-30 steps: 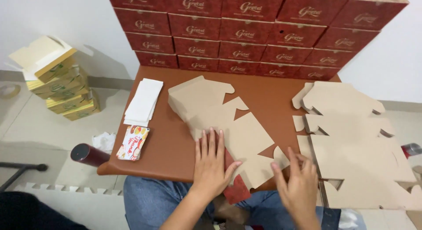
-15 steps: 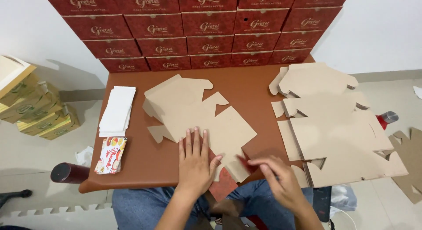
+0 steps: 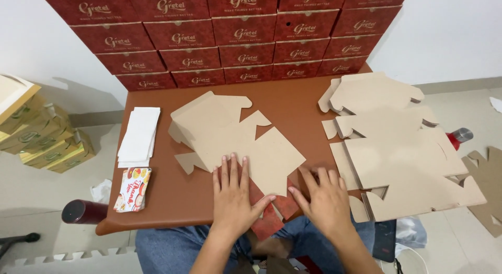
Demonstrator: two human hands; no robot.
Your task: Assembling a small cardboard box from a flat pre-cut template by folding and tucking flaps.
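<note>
Low brown table [image 3: 293, 104], flat cardboard box blank [image 3: 235, 138] in the middle, stack of cardboard blanks [image 3: 402, 153] on right side, pile of white sheets [image 3: 139, 135] on left, colourful cards [image 3: 133, 188] just below, red boxes [image 3: 225, 38] stacked along back edge

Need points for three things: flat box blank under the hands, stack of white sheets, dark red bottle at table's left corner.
flat box blank [image 3: 230, 132], head view, bare brown middle panel.
stack of white sheets [image 3: 139, 135], head view, centre of top sheet.
dark red bottle [image 3: 83, 211], head view, middle of its body.
</note>
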